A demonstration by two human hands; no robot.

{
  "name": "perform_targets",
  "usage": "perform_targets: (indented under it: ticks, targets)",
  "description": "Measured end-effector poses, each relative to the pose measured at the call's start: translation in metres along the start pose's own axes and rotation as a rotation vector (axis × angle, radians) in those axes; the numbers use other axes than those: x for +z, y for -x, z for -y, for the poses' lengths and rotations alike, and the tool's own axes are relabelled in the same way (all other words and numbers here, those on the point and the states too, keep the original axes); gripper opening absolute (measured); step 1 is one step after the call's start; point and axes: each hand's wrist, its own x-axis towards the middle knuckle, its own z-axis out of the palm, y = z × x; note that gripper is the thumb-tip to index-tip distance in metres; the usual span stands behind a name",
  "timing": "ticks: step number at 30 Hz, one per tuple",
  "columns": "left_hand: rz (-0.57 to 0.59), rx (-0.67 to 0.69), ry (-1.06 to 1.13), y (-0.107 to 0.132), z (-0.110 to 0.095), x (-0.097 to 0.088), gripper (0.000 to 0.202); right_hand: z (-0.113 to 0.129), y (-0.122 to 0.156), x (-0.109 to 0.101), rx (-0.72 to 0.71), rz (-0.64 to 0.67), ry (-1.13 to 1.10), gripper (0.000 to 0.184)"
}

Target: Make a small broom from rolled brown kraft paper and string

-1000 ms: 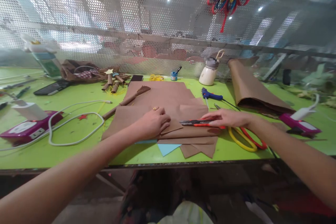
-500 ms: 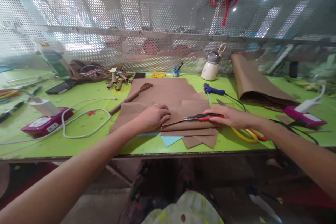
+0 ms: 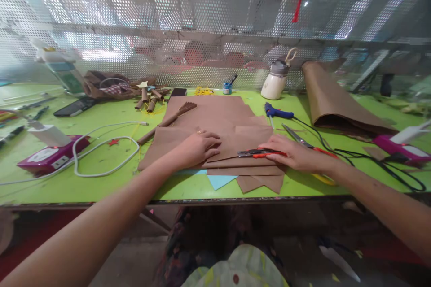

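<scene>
Brown kraft paper (image 3: pixel 215 112) lies in stacked sheets on the green table before me. My left hand (image 3: pixel 199 145) rests on the front sheets, fingers slightly bent and apart, pressing down. In my right hand (image 3: pixel 284 149) is a red and black utility knife (image 3: pixel 257 153), held low over the paper and pointing left. A thin dark line runs from its tip toward my left fingertips; I cannot tell whether it is blade or cut edge. A light blue piece of paper (image 3: pixel 220 181) sticks out under the front edge. Left of the sheets lies a rolled paper stick with fringed end (image 3: pixel 173 119).
Scissors (image 3: pixel 298 136) and a blue glue gun (image 3: pixel 278 112) with a black cord lie at right. Purple power strips (image 3: pixel 50 154) (image 3: pixel 404 150) stand on both sides, with a white cable (image 3: pixel 104 172) at left. A bottle (image 3: pixel 274 83) and folded brown paper (image 3: pixel 336 98) stand behind.
The view has shifted slightly, and more of the scissors shows beside my right hand. Both hands stay at nearly the same spots on the paper, the knife still held.
</scene>
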Motion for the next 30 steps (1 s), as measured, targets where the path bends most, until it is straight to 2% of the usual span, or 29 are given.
perform_targets:
  ticks: [6, 11, 18, 25, 30]
  targets:
    - [0.098, -0.011, 0.082, -0.001, 0.006, -0.011, 0.034, 0.000, 0.001, 0.003, -0.001, 0.001, -0.017, 0.040]
    - [0.092, 0.034, 0.098, 0.000, 0.014, -0.007, 0.036, 0.001, 0.002, 0.001, -0.014, 0.012, -0.036, 0.039]
    - [0.095, 0.019, 0.090, 0.002, 0.010, -0.007, 0.037, 0.005, 0.014, -0.002, 0.053, 0.028, -0.069, 0.038]
    - [0.097, 0.034, 0.024, 0.002, 0.009, -0.008, 0.039, 0.007, -0.003, -0.003, -0.015, 0.054, -0.056, 0.039]
    - [0.120, 0.054, 0.038, 0.002, 0.010, -0.009, 0.037, 0.010, -0.001, -0.006, -0.007, 0.077, -0.077, 0.040]
